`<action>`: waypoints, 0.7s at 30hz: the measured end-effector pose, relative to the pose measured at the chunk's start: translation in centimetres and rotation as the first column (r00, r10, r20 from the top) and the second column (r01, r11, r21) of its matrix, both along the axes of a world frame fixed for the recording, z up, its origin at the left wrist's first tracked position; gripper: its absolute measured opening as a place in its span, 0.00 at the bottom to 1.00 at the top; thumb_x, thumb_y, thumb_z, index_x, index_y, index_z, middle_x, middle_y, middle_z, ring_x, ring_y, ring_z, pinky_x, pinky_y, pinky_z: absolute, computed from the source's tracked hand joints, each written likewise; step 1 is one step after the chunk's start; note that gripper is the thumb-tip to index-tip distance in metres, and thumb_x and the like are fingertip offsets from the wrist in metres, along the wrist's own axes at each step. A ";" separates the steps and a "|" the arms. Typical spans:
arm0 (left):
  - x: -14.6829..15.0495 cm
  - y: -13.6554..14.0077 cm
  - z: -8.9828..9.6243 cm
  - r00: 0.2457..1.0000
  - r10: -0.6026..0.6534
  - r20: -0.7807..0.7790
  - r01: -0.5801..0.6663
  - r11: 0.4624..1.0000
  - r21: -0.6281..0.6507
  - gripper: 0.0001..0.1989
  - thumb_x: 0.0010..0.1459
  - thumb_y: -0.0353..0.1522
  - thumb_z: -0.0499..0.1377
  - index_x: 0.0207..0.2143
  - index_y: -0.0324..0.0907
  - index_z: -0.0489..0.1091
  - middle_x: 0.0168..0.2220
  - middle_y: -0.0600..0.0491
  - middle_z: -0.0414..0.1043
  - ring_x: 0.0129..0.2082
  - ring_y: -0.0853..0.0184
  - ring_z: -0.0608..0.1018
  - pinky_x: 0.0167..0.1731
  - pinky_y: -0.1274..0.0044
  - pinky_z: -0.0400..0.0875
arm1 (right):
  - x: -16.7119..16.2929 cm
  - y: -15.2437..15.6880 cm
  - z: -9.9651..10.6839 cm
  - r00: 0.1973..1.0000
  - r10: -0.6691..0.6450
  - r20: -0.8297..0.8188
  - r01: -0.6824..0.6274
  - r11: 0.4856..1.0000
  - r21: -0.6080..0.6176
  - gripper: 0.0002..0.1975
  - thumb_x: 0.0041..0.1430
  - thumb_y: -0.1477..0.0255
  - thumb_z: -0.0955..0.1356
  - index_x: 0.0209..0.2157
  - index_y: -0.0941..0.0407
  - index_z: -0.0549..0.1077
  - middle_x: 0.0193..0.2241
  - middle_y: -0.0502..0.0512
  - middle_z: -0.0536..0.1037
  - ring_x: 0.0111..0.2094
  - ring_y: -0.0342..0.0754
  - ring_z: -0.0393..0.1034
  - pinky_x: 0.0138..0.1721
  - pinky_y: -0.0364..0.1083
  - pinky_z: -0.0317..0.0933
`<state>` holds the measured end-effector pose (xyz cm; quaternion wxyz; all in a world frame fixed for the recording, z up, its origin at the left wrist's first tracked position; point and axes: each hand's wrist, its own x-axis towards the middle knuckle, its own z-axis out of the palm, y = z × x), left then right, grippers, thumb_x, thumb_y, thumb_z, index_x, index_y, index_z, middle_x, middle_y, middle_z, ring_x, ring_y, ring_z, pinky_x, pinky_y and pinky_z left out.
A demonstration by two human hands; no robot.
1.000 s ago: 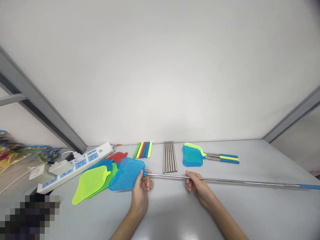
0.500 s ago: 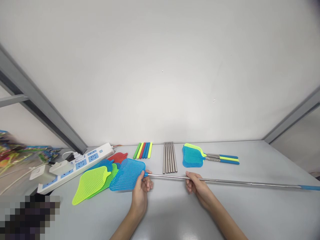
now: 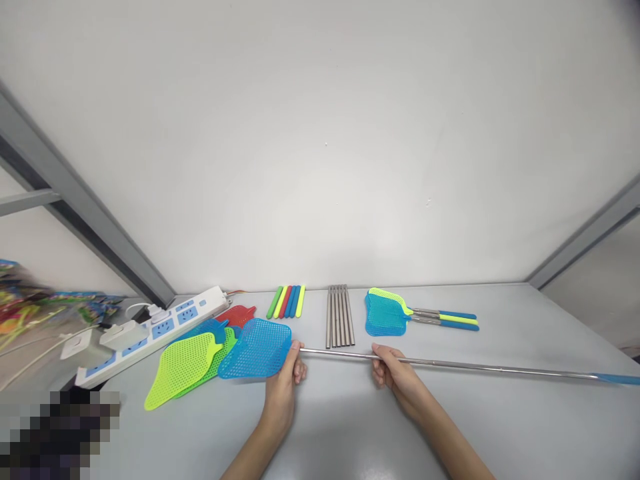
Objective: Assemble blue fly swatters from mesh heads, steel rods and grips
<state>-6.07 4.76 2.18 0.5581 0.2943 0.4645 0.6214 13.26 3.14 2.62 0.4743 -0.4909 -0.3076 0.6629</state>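
A blue fly swatter with an extended metal telescopic rod is held level above the table. Its neck is pinched by my left hand, thumb on top, right beside the perforated head. Farther along, my right hand is closed around the rod. The rod runs on to a blue grip at the right edge of the view. Left of my left hand lie loose swatter heads: a yellow-green one, a green one, a red one and a blue one partly covered.
Coloured grip sleeves and several collapsed metal rods lie in rows near the wall. Right of them rest stacked swatters with short handles. A white power strip with plugged-in adapters and cables occupies the left side, near plastic packets.
My left thumb has shifted slightly right, now covering the swatter's neck. The blue head has turned a little; my right hand stays almost where it was.
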 end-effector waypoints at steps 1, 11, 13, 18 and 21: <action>0.0 0.0 0.0 1.000 0.005 -0.009 -0.005 1.000 -0.005 0.11 0.45 0.38 0.58 0.24 0.39 0.64 0.12 0.63 0.49 0.12 0.79 0.54 0.16 0.82 0.53 | 0.0 0.0 -0.1 1.000 -0.003 0.000 0.003 1.000 -0.002 0.17 0.48 0.61 0.63 0.15 0.59 0.61 0.11 0.46 0.58 0.13 0.37 0.53 0.17 0.40 0.45; -0.5 0.1 0.9 0.999 0.026 -0.019 -0.026 1.000 0.008 0.14 0.47 0.42 0.55 0.27 0.40 0.66 0.13 0.62 0.48 0.14 0.78 0.53 0.17 0.83 0.53 | 0.3 0.0 0.1 0.994 0.111 -0.010 -0.111 0.994 0.013 0.17 0.50 0.61 0.62 0.16 0.59 0.61 0.11 0.45 0.55 0.15 0.37 0.52 0.20 0.41 0.44; -0.8 0.3 1.4 0.999 0.034 -0.032 -0.032 0.998 0.051 0.13 0.47 0.41 0.55 0.28 0.40 0.66 0.14 0.62 0.49 0.15 0.78 0.54 0.17 0.83 0.53 | 0.3 -0.1 0.4 0.991 0.127 -0.041 -0.127 0.992 0.004 0.17 0.50 0.61 0.62 0.16 0.59 0.60 0.12 0.44 0.53 0.15 0.37 0.52 0.20 0.41 0.44; -1.5 0.7 2.8 1.000 0.008 0.009 -0.009 0.996 0.085 0.11 0.48 0.39 0.56 0.28 0.40 0.66 0.14 0.62 0.50 0.15 0.78 0.54 0.18 0.83 0.54 | -0.2 -0.4 1.1 0.990 0.138 -0.043 -0.137 0.990 0.027 0.18 0.50 0.61 0.62 0.15 0.58 0.57 0.12 0.44 0.50 0.15 0.38 0.51 0.21 0.41 0.44; -1.7 0.8 3.2 0.998 -0.058 0.024 0.056 0.997 0.060 0.12 0.47 0.39 0.56 0.31 0.40 0.67 0.14 0.61 0.53 0.15 0.78 0.56 0.19 0.83 0.55 | -0.1 -0.6 1.2 0.993 0.113 -0.035 -0.112 0.993 0.045 0.19 0.49 0.60 0.62 0.15 0.58 0.57 0.12 0.44 0.51 0.16 0.38 0.51 0.21 0.41 0.44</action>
